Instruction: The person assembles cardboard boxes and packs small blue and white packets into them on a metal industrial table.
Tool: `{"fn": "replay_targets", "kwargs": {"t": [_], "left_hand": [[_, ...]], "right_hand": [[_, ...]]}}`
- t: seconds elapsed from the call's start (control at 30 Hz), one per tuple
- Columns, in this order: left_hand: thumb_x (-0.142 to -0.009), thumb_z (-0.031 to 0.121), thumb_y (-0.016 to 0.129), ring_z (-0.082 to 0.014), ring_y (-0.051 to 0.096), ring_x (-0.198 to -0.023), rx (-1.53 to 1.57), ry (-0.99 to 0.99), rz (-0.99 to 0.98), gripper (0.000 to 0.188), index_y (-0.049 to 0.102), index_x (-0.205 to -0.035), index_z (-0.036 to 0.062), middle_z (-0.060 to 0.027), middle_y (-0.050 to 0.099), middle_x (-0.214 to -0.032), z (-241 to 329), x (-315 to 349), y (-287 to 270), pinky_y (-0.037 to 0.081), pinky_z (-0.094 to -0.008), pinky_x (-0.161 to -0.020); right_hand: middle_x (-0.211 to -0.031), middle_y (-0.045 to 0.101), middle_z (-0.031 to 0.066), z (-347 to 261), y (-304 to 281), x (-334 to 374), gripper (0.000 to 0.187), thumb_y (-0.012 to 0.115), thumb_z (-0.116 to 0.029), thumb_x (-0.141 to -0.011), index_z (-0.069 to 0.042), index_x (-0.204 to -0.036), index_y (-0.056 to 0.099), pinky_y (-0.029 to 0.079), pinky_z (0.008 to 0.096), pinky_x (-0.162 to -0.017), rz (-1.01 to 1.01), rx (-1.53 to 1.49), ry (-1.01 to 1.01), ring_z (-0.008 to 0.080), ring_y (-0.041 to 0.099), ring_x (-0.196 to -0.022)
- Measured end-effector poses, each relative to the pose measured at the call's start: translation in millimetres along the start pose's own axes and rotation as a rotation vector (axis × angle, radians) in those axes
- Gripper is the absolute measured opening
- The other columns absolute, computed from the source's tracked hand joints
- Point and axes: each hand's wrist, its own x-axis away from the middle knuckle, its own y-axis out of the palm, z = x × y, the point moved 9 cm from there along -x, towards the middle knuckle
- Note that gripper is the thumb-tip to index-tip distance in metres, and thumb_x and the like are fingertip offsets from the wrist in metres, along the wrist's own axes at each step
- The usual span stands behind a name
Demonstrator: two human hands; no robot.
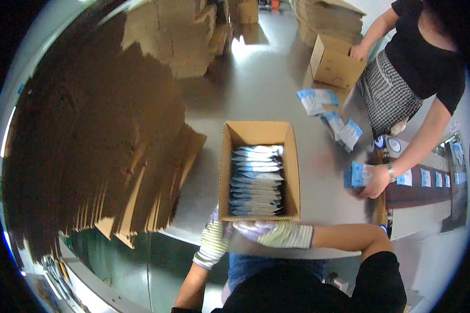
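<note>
Touching rectangular cardboard box (258, 133), striped gloves (282, 233), glossy pouches (256, 182)

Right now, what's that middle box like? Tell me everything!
The middle box is brown, rectangular and looks like cardboard. It stands upright on the grey table, top open, longer sides running front to back. Pale packets stand in a row inside. The gloved left hand is at its near left corner and the right hand along its near side; both seem to touch it.

Open cardboard box (292, 175), upright on grey table (261, 99); blue-white packets (256, 190) lined up inside.
</note>
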Motion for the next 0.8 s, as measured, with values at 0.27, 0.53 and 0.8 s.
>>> {"fn": "replay_targets", "kwargs": {"t": [0.27,0.53,0.8], "left_hand": [[-0.081,0.015,0.061,-0.0344,0.052,-0.111,-1.214,0.371,0.702,0.037,0.054,-0.116,0.0021,-0.0153,0.056,-0.118,195.2,9.9,-190.0,0.043,-0.0426,-0.095],[-0.086,0.019,0.060,-0.0305,0.055,-0.107,-1.064,0.287,1.281,0.038,0.055,-0.121,0.0043,-0.0139,0.054,-0.126,224.3,65.6,-349.1,0.046,-0.0385,-0.092],[-0.089,0.006,0.057,-0.0239,0.057,-0.105,-0.902,0.234,1.384,0.031,0.057,-0.120,0.0020,-0.0140,0.059,-0.119,255.6,76.3,-343.0,0.048,-0.0345,-0.091]], "right_hand": [[-0.145,0.033,0.0175,252.0,253.2,-15.2,0.052,0.042,-0.021,-0.090,-0.005,-0.139,0.036,0.022,0.0486,-0.110,-0.726,0.205,0.634,0.0321,0.034,-0.133],[-0.121,0.053,0.0159,102.1,145.1,-27.3,0.047,0.059,-0.032,-0.083,-0.004,-0.120,0.053,0.041,0.0449,-0.095,-0.556,-0.738,0.374,0.0320,0.051,-0.112],[-0.131,0.049,0.0159,97.0,100.9,60.2,0.049,0.054,-0.037,-0.087,-0.005,-0.124,0.051,0.038,0.0443,-0.101,-0.597,-0.884,0.491,0.0350,0.049,-0.117]]}}
